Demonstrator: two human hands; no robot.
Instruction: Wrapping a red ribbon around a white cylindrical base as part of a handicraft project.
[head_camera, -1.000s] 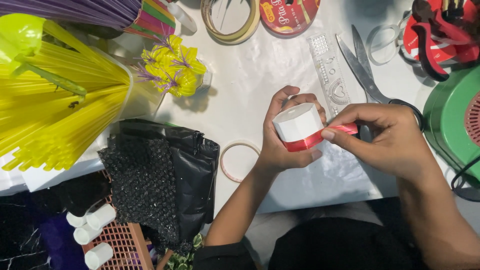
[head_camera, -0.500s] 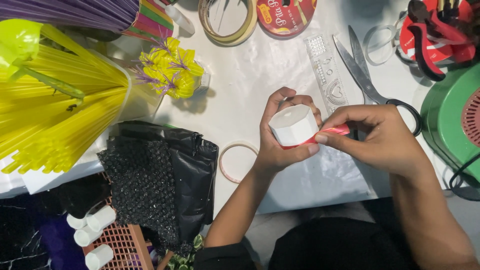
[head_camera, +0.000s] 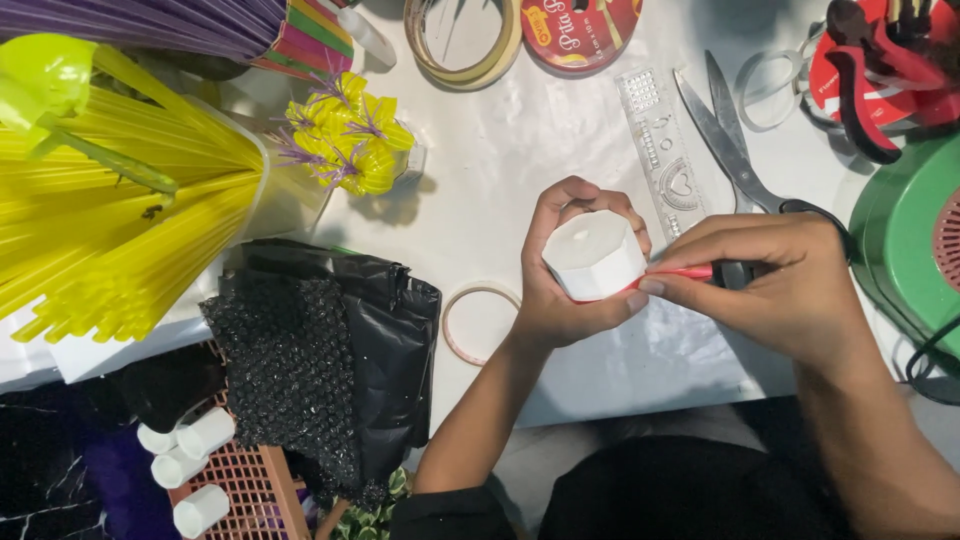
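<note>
white cup (head_camera: 592, 252), red band (head_camera: 680, 272) at 3 o'clock | yellow straws (head_camera: 130, 230) at 9 | black bubble wrap (head_camera: 300, 370), dotted | green casing (head_camera: 905, 240) | white counter (head_camera: 500, 150)

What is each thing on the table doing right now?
white cup: tilted, gripped in left hand
red tape: pressed to the cup by right hand
scissors: lying flat, blades closed
clear ruler: lying flat
black bag: crumpled
yellow straws: bundled, on their side

Yellow straws (head_camera: 110, 230), scissors (head_camera: 725, 140), clear ruler (head_camera: 660, 150), black bag (head_camera: 340, 350)
</note>
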